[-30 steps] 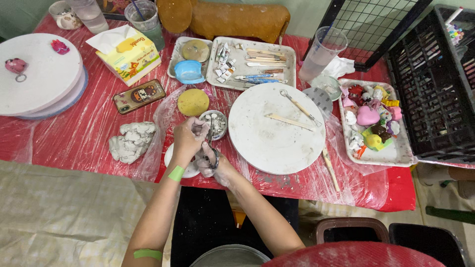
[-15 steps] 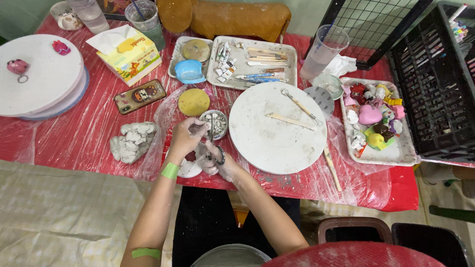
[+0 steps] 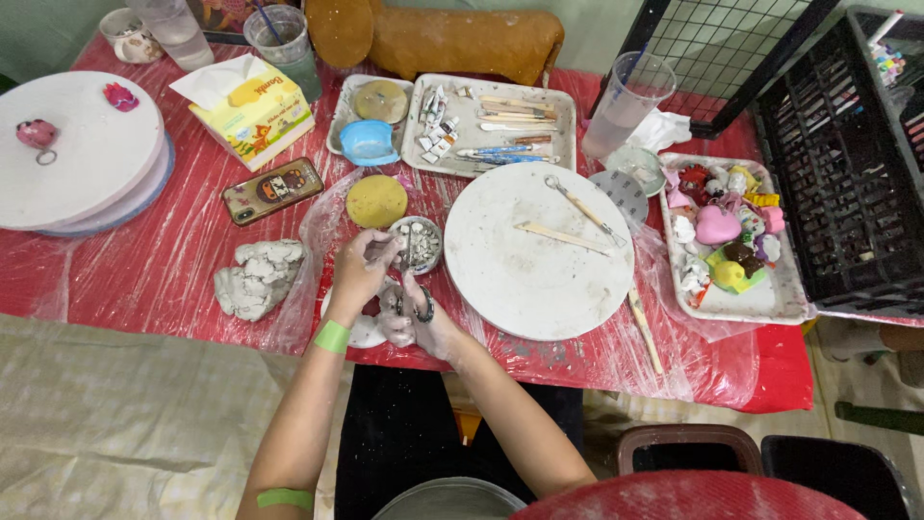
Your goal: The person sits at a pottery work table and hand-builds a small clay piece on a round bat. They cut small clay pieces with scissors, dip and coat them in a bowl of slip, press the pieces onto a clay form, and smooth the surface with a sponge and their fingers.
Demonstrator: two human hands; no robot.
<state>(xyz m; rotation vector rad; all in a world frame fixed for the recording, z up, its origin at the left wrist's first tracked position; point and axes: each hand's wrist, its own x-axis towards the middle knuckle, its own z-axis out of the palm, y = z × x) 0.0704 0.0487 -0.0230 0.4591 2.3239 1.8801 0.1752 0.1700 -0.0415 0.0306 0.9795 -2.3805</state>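
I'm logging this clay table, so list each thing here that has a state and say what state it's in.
Left hand: closed on a small clay piece.
Right hand: pinching the same piece.
Clay lump: unshaped, on plastic.
Round white board: flat, two tools on it.
Tissue box: open, tissue sticking out.
Phone: face down.
Plastic cup: upright.

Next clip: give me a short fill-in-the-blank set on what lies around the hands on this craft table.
1. The left hand wears a ______ wristband.
2. The lump of pale grey clay lies to the ______ of both hands, the right hand being farther from it.
3. Two wooden-handled modelling tools rest on the large round ______ board.
4. The small round dish of grey bits sits just in front of the flat ______ sponge disc.

Missing words: green; left; white; yellow
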